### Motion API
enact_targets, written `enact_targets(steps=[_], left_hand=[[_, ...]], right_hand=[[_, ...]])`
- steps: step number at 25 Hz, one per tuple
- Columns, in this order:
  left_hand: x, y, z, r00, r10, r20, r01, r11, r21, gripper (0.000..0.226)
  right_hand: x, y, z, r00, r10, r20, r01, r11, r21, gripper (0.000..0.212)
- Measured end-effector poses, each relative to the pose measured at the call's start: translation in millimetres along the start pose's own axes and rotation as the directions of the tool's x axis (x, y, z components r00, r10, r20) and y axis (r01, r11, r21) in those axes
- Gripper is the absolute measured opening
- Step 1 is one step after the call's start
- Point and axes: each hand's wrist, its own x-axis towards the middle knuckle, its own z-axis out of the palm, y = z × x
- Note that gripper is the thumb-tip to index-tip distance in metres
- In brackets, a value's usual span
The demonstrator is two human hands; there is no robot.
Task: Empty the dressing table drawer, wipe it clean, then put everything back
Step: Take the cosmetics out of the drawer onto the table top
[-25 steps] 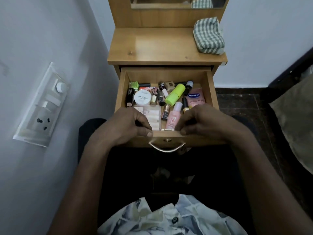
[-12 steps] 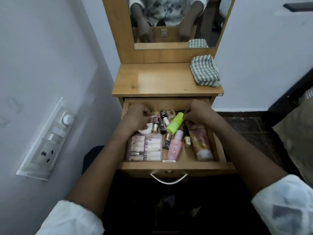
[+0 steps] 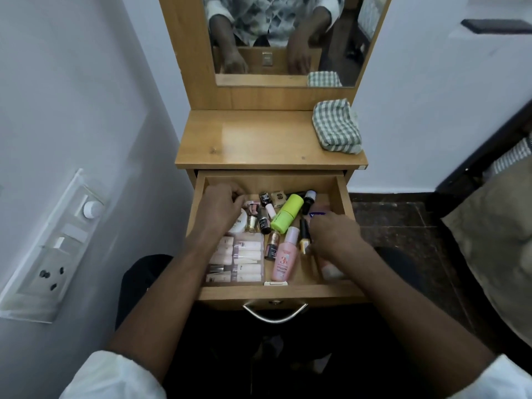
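Note:
The wooden drawer [image 3: 276, 292] is pulled open and crowded with cosmetics: a lime green bottle [image 3: 288, 216], a pink pump bottle [image 3: 283, 260], a clear box of pale tubes [image 3: 236, 260], a white round jar [image 3: 240, 223] and several small dark bottles. My left hand [image 3: 221, 205] is in the back left corner with its fingers curled; what lies under it is hidden. My right hand [image 3: 334, 234] lies over a pink tube [image 3: 331, 272] at the right side, fingers wrapped around it, with only the white cap end showing.
A folded green checked cloth [image 3: 336, 126] sits on the right of the dressing table top [image 3: 259, 139], under the mirror [image 3: 276, 38]. A switch board [image 3: 57, 243] is on the left wall. A beige cushion [image 3: 495, 240] is at the right, over dark floor.
Both hands left the drawer's front edge and reached inside. My right hand then came from the back near the lime bottle down onto the pink tube. The view tilted up.

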Motion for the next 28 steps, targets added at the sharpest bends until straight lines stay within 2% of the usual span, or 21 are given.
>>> enact_targets(steps=[4,7,9,11,15,18,19,21,23,24,26,28], left_hand=[[-4,6,2,0.995,0.012,0.095,-0.011,1.0,-0.012,0.012],[-9,11,3,0.982,0.018,0.186,-0.02,1.0,0.007,0.018],[-13,13,5,0.985,0.035,0.167,-0.034,0.999,-0.008,0.019],[-14,14,6,0.992,0.051,0.114,-0.048,0.999,-0.021,0.017],[-17,16,8,0.99,0.076,0.121,-0.069,0.996,-0.055,0.016],[-19,26,5,0.976,0.113,0.189,-0.082,0.983,-0.167,0.021],[-21,30,3,0.967,0.091,0.237,-0.02,0.958,-0.285,0.026],[-26,42,0,0.898,0.059,0.437,0.205,0.821,-0.533,0.04],[-35,53,1,0.806,0.111,0.581,0.361,0.685,-0.633,0.047],[-39,59,0,0.793,0.138,0.594,0.376,0.657,-0.654,0.047],[-37,68,-5,0.812,0.151,0.564,0.351,0.646,-0.678,0.041],[-30,70,-11,0.833,0.143,0.534,0.339,0.631,-0.698,0.029]], right_hand=[[-7,-7,5,1.0,-0.011,0.026,0.011,1.0,0.0,0.032],[-15,-16,15,0.999,0.037,-0.004,-0.037,0.993,-0.114,0.055],[-16,-21,26,0.993,0.116,-0.038,-0.118,0.992,-0.051,0.072],[-17,-22,30,0.985,0.156,-0.077,-0.154,0.988,0.023,0.077],[-18,-19,33,0.972,0.173,-0.161,-0.163,0.984,0.075,0.074],[-15,-15,24,0.959,0.117,-0.26,-0.077,0.985,0.157,0.051],[-17,-12,19,0.951,0.107,-0.291,-0.048,0.978,0.204,0.049],[-24,-10,7,0.945,0.077,-0.318,0.016,0.96,0.279,0.056],[-36,-17,-1,0.941,0.033,-0.337,0.1,0.923,0.371,0.065],[-44,-22,-7,0.935,0.011,-0.354,0.15,0.894,0.423,0.066],[-49,-24,-18,0.926,-0.004,-0.377,0.215,0.827,0.519,0.064],[-46,-13,-30,0.949,-0.02,-0.315,0.241,0.692,0.681,0.058]])
